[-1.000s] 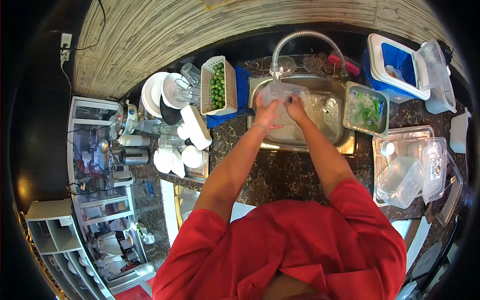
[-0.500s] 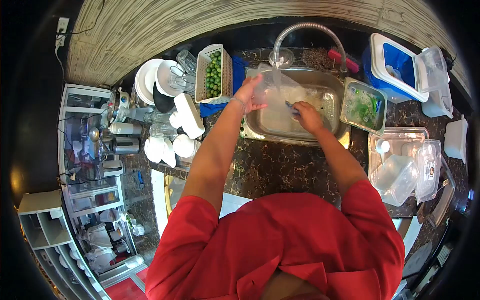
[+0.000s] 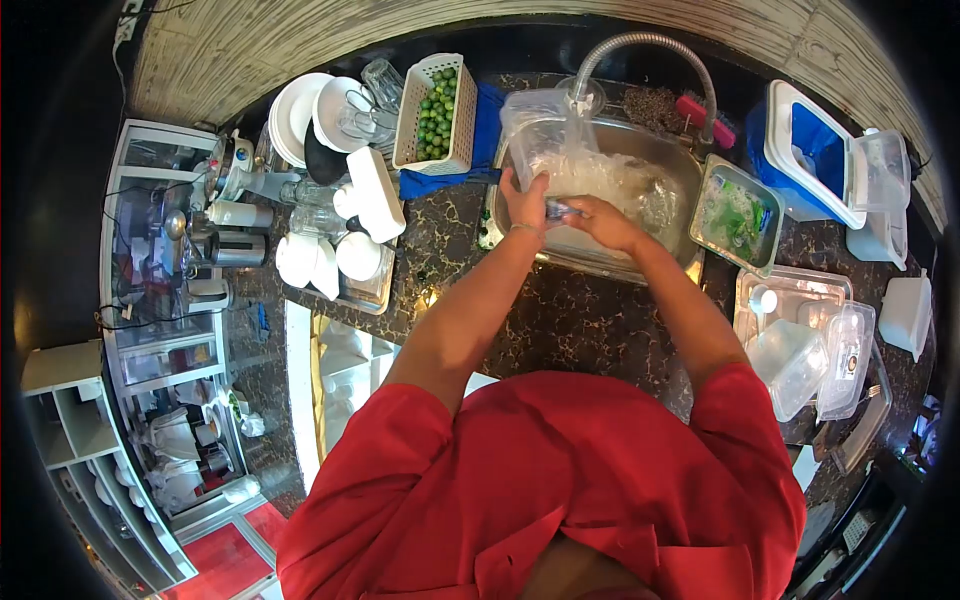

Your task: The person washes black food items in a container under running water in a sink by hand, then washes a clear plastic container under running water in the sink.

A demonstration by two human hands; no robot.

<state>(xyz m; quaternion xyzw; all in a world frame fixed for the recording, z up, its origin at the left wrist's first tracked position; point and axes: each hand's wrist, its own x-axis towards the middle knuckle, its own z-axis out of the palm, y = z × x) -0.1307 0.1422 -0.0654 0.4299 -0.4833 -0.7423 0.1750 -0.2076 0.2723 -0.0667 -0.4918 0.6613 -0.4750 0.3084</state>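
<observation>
A clear plastic container (image 3: 532,122) stands tilted at the left side of the metal sink (image 3: 690,185), beneath the faucet (image 3: 640,42), with water running onto it. My left hand (image 3: 525,206) is closed on its near edge. Close beside it, my right hand (image 3: 603,223) is closed round a small bluish-grey thing (image 3: 560,210), which is pressed to the container's near edge; its kind is too small to make out. Splashing, foamy water covers the sink bottom. The container's lower part is hard to see through the water and my fingers.
Right of the sink are a metal tray (image 3: 740,262) of suds with something green, a blue-and-white cooler (image 3: 790,190) and clear plastic containers (image 3: 785,365). To the left stand a basket (image 3: 405,150) of green citrus fruit and stacked white dishes (image 3: 290,125). A pink brush (image 3: 705,115) lies behind the sink.
The clear container has tilted more upright under the faucet. My left hand has moved down to its near edge, and my right hand has come left with the bluish-grey thing.
</observation>
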